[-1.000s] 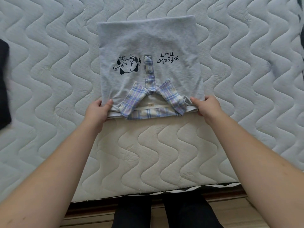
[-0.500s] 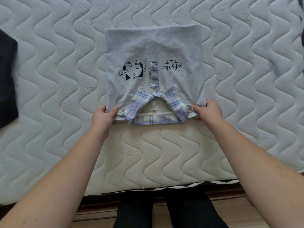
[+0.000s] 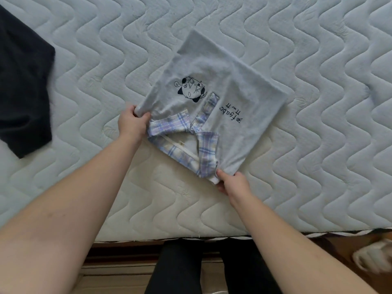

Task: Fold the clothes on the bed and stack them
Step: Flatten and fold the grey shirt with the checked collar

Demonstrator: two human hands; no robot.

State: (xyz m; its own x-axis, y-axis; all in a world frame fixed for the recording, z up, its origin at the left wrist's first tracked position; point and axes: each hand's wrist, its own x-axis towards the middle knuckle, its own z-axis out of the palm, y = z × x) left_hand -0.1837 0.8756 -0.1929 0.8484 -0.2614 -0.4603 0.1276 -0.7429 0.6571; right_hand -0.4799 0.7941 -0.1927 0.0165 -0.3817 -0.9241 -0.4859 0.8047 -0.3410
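A folded light-blue shirt (image 3: 224,81) with a plaid collar, a cartoon print and black lettering lies at an angle on the quilted white mattress (image 3: 106,49). My left hand (image 3: 132,124) pinches the shirt's near-left corner beside the collar. My right hand (image 3: 232,183) grips the near-right corner below the collar. The far end of the shirt points up and to the right.
A dark garment (image 3: 21,85) lies at the left edge of the mattress. The mattress's front edge (image 3: 191,237) runs across below my arms, with dark trouser legs (image 3: 180,268) and wooden floor beneath. Something pale and blurred (image 3: 375,257) sits low right.
Both hands have turned the shirt clockwise, from square-on to slanted. My left hand moved up and my right hand came down toward me. The view shifted, showing more of the dark garment.
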